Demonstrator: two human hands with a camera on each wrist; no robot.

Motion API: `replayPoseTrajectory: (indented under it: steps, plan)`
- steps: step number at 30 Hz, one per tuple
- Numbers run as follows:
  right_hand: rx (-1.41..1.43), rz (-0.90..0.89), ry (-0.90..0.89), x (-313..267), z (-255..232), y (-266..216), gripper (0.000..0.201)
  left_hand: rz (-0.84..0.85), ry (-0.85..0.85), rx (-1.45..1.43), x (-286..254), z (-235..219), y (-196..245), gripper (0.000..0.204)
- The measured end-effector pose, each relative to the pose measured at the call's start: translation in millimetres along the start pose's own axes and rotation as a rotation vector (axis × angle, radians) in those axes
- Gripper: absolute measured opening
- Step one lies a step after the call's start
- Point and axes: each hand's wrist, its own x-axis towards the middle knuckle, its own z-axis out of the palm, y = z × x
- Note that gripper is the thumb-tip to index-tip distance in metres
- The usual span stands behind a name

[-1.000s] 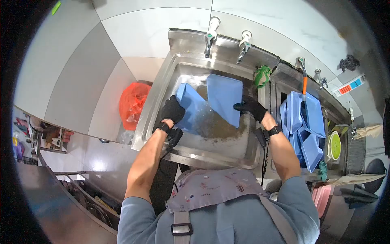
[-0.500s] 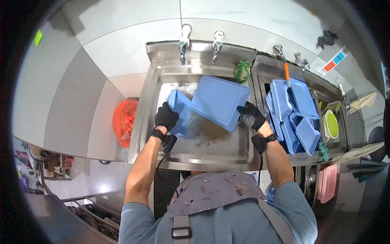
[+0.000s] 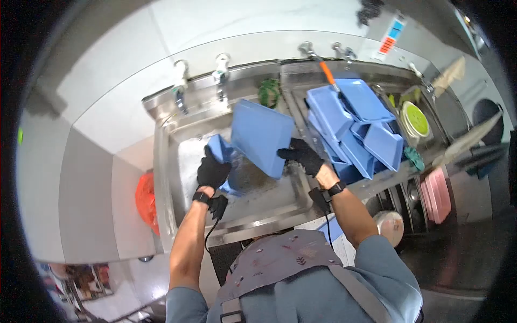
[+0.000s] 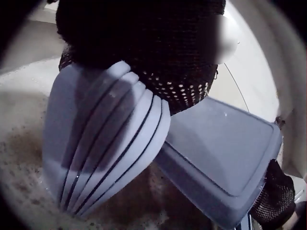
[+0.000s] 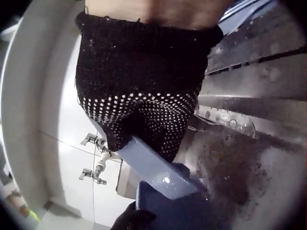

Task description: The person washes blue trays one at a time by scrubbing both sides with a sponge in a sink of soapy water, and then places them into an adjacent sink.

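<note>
Black knitted gloves cover both hands. My left hand (image 3: 213, 171) grips a stack of nested blue trays (image 4: 108, 143) over the left sink; their rims fan out side by side in the left wrist view. With my right hand (image 3: 302, 156) I hold one more blue tray (image 3: 261, 137) by its right edge, tilted, its underside showing. In the right wrist view the fingers wrap round that tray's edge, and the left hand's dark fingers show at the bottom. Cloudy water with brown specks lies in the sink (image 3: 231, 229) below.
The right sink holds a heap of blue trays (image 3: 358, 153), with an orange-sleeved tap (image 3: 327, 72) over it. A green bowl (image 3: 416, 119) stands farther right. Two taps (image 3: 221, 75) rise behind the left sink, near a green scrubber (image 3: 269, 93). A red bag (image 3: 145, 202) sits left.
The head view has swung right, so the sinks appear farther left. The right hand's tray has gone from flat-facing to more tilted, and the left hand's stack is turned up more steeply.
</note>
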Motion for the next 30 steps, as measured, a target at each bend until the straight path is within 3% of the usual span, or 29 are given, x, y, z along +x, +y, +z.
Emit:
replayPoseTrajectory:
  steps: [4, 8, 13, 14, 16, 17, 18, 20, 22, 24, 26, 27, 30]
  plan:
    - [0.161, 0.041, 0.024, -26.4, -3.9, -35.6, 0.046, -0.019, -0.036, 0.018, -0.9, -1.6, 22.4, 0.101]
    - [0.072, -0.003, 0.093, -47.6, -13.2, -39.5, 0.04, 0.049, -0.028, 0.047, -1.8, 5.5, 21.8, 0.097]
    - [-0.35, -0.2, 0.263, -83.2, -33.4, -73.6, 0.029, 0.052, -0.037, 0.036, -1.7, 7.6, 28.8, 0.095]
    - [-0.35, -0.199, 0.263, -92.0, -38.9, -88.1, 0.029, 0.05, -0.029, 0.037, -2.7, 7.6, 32.1, 0.094]
    - [-0.628, -0.091, 0.354, -108.5, -48.7, -112.8, 0.03, 0.047, -0.026, 0.04, -5.7, 8.5, 36.7, 0.093]
    - [-0.762, -0.498, 0.468, -109.3, -51.1, -106.4, 0.025, 0.052, -0.031, 0.034, -6.2, 8.4, 38.6, 0.093]
    - [-0.762, -0.499, 0.467, -110.0, -55.6, -103.2, 0.025, 0.056, -0.033, 0.027, -5.8, 7.8, 40.1, 0.093]
    - [-1.135, -0.509, 0.595, -109.4, -63.0, -99.6, 0.023, 0.091, -0.022, -0.007, 0.0, 16.4, 35.1, 0.092]
    - [-0.993, -0.441, 0.613, -104.3, -65.7, -88.1, 0.024, 0.081, -0.042, -0.042, 6.6, 23.7, 31.2, 0.09]
    - [-1.128, -0.535, 0.754, -98.8, -73.3, -69.7, 0.028, 0.083, -0.025, -0.042, 3.8, 28.0, 29.3, 0.088]
    - [-0.893, -0.377, 0.854, -88.9, -72.7, -65.5, 0.031, 0.094, 0.004, -0.063, 3.5, 35.3, 22.3, 0.086]
    - [-1.148, -0.387, 0.779, -84.3, -83.4, -61.4, 0.032, 0.101, 0.02, -0.07, 4.3, 38.0, 18.7, 0.085]
    - [-1.269, -0.494, 0.717, -62.9, -87.9, -59.5, 0.027, 0.035, -0.047, -0.122, -5.5, 23.9, 28.1, 0.087]
